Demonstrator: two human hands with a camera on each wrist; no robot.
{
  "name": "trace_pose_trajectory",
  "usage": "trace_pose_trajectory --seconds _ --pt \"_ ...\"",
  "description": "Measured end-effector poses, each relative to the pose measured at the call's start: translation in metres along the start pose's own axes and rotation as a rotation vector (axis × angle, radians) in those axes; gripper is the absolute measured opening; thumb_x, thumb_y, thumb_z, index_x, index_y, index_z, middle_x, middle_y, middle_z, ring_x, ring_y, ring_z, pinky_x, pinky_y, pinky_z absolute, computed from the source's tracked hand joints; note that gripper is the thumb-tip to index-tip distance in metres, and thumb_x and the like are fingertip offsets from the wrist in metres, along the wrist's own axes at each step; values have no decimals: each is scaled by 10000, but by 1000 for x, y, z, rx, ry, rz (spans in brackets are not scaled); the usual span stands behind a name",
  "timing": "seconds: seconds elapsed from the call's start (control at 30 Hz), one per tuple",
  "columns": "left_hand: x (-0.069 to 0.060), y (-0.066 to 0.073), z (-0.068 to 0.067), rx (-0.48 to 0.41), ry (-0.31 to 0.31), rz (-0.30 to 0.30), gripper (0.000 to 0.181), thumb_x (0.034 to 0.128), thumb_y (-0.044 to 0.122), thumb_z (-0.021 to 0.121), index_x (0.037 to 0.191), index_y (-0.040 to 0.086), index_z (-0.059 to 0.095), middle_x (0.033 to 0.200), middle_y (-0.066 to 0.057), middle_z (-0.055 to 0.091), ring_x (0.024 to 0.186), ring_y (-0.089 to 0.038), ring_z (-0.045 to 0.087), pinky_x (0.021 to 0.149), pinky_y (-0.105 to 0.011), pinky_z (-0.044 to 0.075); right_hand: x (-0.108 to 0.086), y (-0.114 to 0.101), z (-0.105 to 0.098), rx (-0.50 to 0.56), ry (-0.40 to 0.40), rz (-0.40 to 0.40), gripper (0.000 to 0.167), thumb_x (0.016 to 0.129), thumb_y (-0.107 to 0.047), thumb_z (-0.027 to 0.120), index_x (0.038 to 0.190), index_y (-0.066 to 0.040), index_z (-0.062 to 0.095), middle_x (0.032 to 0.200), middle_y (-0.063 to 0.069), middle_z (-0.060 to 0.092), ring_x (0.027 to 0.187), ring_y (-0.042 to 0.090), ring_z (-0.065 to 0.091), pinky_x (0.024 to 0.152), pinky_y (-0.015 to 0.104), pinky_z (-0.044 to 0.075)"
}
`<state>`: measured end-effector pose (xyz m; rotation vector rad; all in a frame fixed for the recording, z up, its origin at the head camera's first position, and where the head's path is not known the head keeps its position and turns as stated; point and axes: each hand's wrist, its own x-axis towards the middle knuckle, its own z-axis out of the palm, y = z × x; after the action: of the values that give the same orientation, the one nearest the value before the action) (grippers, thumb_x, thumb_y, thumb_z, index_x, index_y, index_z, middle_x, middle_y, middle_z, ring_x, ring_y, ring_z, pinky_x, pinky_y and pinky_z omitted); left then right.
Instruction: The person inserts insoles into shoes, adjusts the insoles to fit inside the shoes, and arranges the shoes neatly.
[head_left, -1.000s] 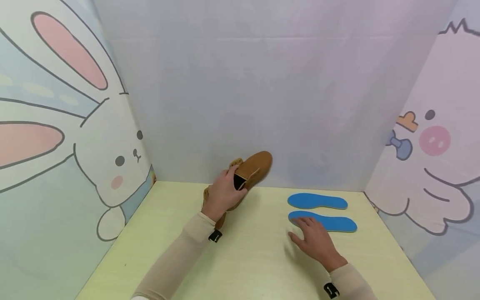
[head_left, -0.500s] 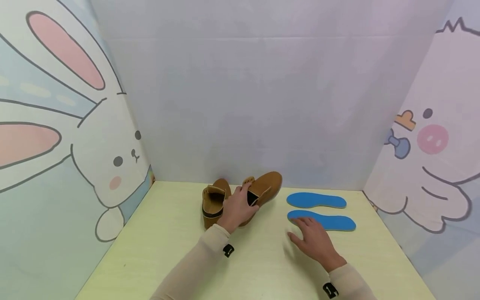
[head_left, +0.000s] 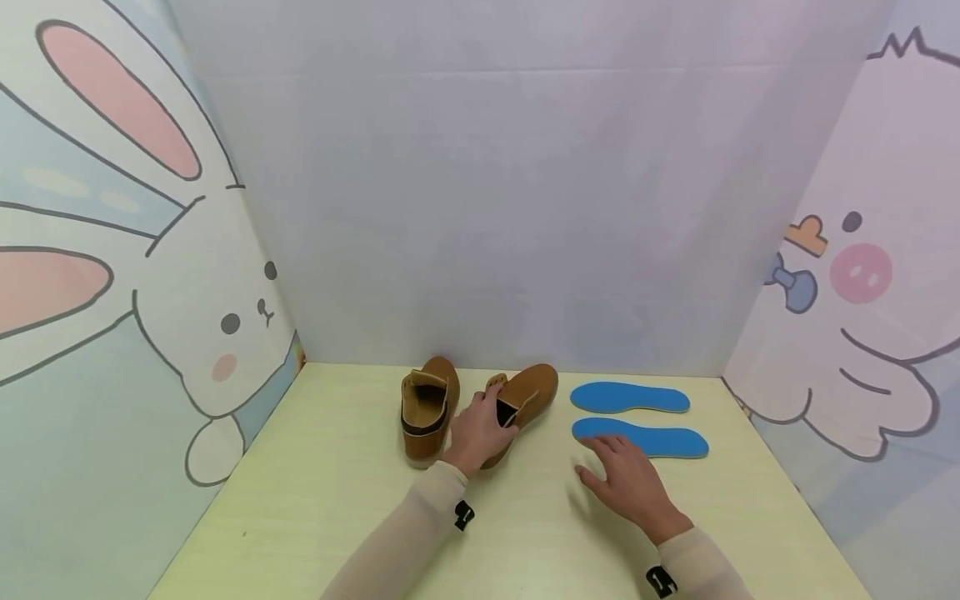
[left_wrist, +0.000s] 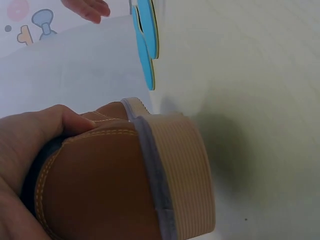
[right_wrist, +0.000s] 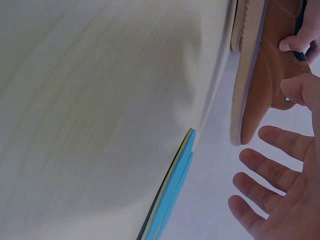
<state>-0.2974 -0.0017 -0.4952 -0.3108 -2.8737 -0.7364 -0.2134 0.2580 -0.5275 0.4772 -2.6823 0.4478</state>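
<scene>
L grip (head_left: 478, 432) clasping, R grip (head_left: 632, 482) hovering w/ fingers (right_wrist: 271, 169) spread.

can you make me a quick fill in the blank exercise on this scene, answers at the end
1. The brown shoe set at an angle is gripped by the person's ____ hand.
2. The other shoe stands with its toe pointing ____ the person.
3. The insoles lying on the table are ____ in colour on top.
4. The right hand, its fingers spread, is holding ____.

Missing words: left; away from; blue; nothing.
</scene>
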Motion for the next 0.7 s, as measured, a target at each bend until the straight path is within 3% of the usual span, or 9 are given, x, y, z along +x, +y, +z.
trace_pose_trajectory --seconds 0.3,0.7 --pt "-2 -5 11 -7 -33 -31 822 795 430 800 1515 232 457 1250 -118 618 876 -295 665 737 -501 513 1 -3 1 -11 -15 12 502 896 -365 768 1314 -100 682 1244 123 664 1180 358 572 957 571 475" --pt "-2 -2 12 25 -62 -35 812 809 439 813 1510 207 474 1284 -150 595 813 -306 653 715 -515 520 0 -5 2 -26 -15 12 490 898 -369 765 1293 -90 686 1235 116 664 1188 358 571 972 565 469"
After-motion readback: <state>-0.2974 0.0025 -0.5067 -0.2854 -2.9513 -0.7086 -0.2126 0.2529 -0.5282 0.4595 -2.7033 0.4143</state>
